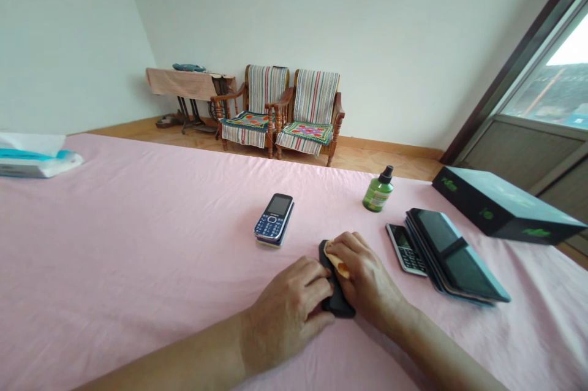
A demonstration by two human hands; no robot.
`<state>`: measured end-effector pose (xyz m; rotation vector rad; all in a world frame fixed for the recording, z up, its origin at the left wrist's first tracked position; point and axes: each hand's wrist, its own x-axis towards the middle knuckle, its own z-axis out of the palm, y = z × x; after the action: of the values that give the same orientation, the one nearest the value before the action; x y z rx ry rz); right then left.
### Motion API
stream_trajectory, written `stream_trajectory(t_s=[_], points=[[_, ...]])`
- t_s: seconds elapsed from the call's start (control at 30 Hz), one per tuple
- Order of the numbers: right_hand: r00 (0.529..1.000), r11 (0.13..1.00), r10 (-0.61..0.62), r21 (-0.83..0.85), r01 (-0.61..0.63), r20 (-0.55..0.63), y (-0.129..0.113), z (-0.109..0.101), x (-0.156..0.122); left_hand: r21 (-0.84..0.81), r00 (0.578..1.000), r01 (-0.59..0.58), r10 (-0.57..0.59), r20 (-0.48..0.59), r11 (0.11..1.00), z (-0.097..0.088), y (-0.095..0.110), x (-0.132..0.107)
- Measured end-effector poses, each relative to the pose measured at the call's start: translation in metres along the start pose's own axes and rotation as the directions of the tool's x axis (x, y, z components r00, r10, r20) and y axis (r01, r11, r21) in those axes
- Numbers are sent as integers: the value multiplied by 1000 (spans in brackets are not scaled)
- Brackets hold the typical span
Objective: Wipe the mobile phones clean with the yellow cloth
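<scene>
A black phone (337,305) lies flat on the pink tablecloth (138,244) in front of me. My left hand (287,311) grips its left edge with curled fingers. Pressed down on top of the phone, my right hand (362,274) has its fingers closed on a small orange cloth (337,263). Most of the phone is hidden under both hands.
A blue keypad phone (274,219) lies beyond my hands. To the right are a green spray bottle (378,190), another keypad phone (407,248), a stack of dark tablets (452,254) and a black box (500,204). A tissue pack (32,155) sits far left.
</scene>
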<state>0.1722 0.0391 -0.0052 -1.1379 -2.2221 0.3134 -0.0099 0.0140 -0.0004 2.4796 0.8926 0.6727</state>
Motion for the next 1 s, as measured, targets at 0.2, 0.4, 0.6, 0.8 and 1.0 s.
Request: stream_trajectory(t_s=[0.2, 0.4, 0.6, 0.8, 1.0], points=[[1000, 1000, 15, -13, -15, -1, 0, 1, -1, -11, 1000, -2, 2, 0, 1000, 1, 0, -1], [1000, 1000, 11, -3, -11, -7, -3, 2, -1, -9, 1000, 11, -11, 7, 1000, 0, 1, 0], [999, 999, 45, -10, -45, -16, -6, 3, -2, -2, 1000, 7, -7, -3, 1000, 1, 0, 0], [999, 995, 42, 89, -39, -31, 0, -2, -1, 15, 1000, 1, 0, -5, 1000, 0, 1, 0], [973, 983, 143, 142, -118, -181, 13, -2, -5, 37, 999, -28, 29, -30, 999, 0, -1, -1]])
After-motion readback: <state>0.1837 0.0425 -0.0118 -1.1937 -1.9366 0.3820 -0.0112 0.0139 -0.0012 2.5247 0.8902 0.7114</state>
